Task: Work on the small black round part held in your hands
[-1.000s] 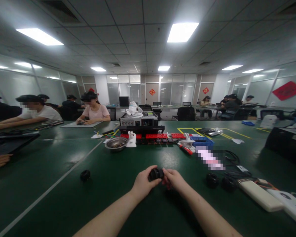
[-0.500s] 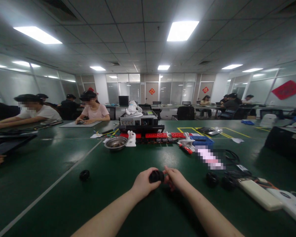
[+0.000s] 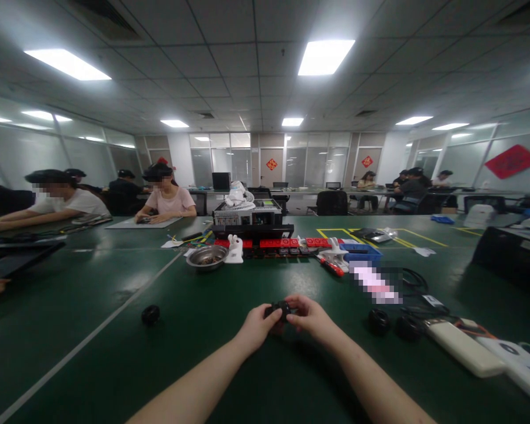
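Head view: small black part (image 3: 278,308) pinched between both hands above the green counter (image 3: 115,353)
Left hand (image 3: 257,327) and right hand (image 3: 311,318) each close their grip on it; another black ring (image 3: 151,314) lies well apart to the left

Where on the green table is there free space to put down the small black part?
Bare mat lies between the left hand and the black ring, and ahead toward the metal bowl. Right of the right hand it is crowded: black rings, cables, white power banks.
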Demonstrator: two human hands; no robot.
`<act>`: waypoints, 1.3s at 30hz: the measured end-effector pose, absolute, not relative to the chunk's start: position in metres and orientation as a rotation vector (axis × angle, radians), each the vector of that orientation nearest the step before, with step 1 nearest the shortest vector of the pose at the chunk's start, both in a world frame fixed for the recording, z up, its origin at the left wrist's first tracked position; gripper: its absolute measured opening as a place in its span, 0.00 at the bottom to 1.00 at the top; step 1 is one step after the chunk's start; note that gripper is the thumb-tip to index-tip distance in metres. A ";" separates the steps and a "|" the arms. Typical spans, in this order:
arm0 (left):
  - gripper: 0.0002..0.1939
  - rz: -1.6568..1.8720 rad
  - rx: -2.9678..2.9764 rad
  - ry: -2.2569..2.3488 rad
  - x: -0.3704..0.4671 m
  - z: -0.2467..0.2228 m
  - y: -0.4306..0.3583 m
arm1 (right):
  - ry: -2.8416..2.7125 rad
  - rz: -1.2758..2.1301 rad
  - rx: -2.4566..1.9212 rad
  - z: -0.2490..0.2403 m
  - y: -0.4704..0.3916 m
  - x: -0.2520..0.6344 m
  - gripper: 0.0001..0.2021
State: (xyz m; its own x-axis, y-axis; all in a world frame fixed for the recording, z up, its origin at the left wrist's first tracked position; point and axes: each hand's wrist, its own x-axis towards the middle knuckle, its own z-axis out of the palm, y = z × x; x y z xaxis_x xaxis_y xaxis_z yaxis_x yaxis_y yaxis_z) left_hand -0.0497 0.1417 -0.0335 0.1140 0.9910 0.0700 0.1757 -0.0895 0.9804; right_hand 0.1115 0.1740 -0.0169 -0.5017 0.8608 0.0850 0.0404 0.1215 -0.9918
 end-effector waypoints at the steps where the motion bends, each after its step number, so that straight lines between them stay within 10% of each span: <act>1: 0.23 1.074 1.361 1.175 -0.049 -0.035 0.144 | -1.705 1.450 -0.865 -0.018 0.175 0.112 0.19; 16: 0.23 1.073 2.082 1.447 -0.053 -0.024 0.132 | -1.636 1.583 -1.341 -0.025 0.177 0.108 0.16; 28: 0.23 1.062 1.251 1.186 -0.050 -0.039 0.150 | -1.738 1.494 -0.827 -0.014 0.173 0.114 0.21; 39: 0.23 1.123 2.100 1.423 -0.051 -0.022 0.129 | -1.642 1.569 -1.297 -0.025 0.176 0.108 0.17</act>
